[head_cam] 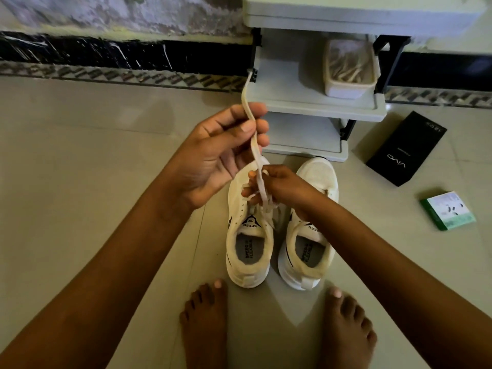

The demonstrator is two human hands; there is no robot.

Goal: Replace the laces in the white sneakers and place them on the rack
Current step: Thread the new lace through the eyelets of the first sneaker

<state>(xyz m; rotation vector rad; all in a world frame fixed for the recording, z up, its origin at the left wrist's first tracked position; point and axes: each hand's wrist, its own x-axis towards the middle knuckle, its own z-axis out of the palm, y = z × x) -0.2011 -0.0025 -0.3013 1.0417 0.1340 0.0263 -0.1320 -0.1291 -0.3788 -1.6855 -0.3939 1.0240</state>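
Two sneakers point(277, 235) before the rack point(314, 102); left hand point(221, 155) pinches a lace point(253, 145), right hand point(279, 187) pinches it lower.

Left hand point(213, 158) up high, pinching the lace point(255, 145) between thumb and fingers point(247, 110), pulling it taut. Right hand point(277, 187) grips the lace low, right over the left sneaker point(247, 251). The right sneaker point(308, 251) sits beside it on the floor point(80, 155), toes toward the rack point(314, 102).
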